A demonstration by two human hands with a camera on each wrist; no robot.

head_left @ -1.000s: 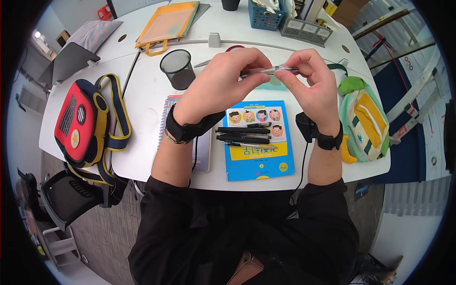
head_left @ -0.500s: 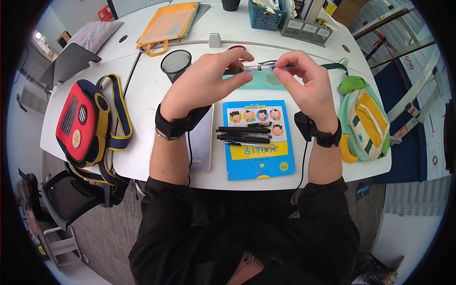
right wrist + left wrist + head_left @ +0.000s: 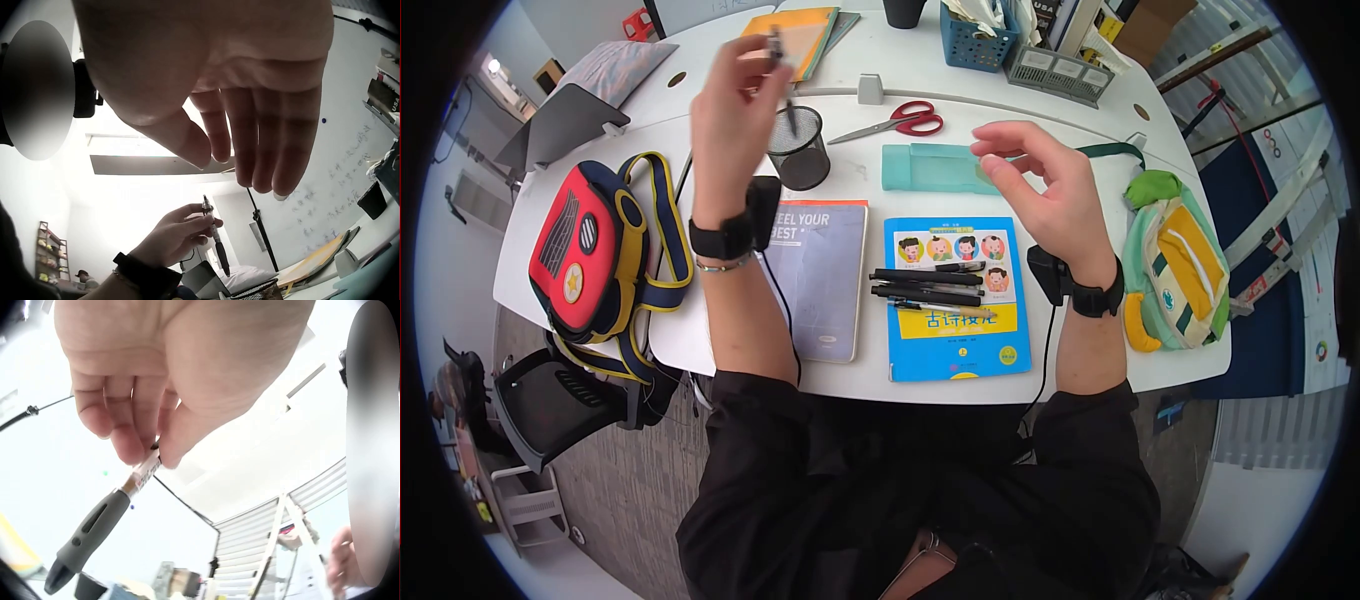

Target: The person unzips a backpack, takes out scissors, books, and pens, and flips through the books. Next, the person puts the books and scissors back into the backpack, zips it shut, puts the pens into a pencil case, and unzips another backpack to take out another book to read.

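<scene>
My left hand (image 3: 735, 130) is raised over the desk and pinches a pen (image 3: 94, 531) between thumb and fingertips. The pen has a clear barrel and a dark grey grip, and its tip points downward. In the head view its lower end overlaps the black mesh pen cup (image 3: 803, 168). My right hand (image 3: 1048, 195) holds nothing, its fingers loosely bent, close over the right end of a teal case (image 3: 925, 170). Several black and clear pens (image 3: 927, 290) lie across a blue book (image 3: 960, 345) with cartoon faces on its cover.
A grey notebook (image 3: 825, 290) lies left of the blue book. Red-handled scissors (image 3: 915, 118) rest behind the case. A red backpack (image 3: 580, 250) stands at the left, a green bag (image 3: 1175, 260) at the right. Baskets (image 3: 980, 40) and orange folders (image 3: 808, 30) are farther back.
Both hands held the pen together before. The right hand has let go, while the left hand has carried the pen left and tilted it from level to upright near the mesh cup.
</scene>
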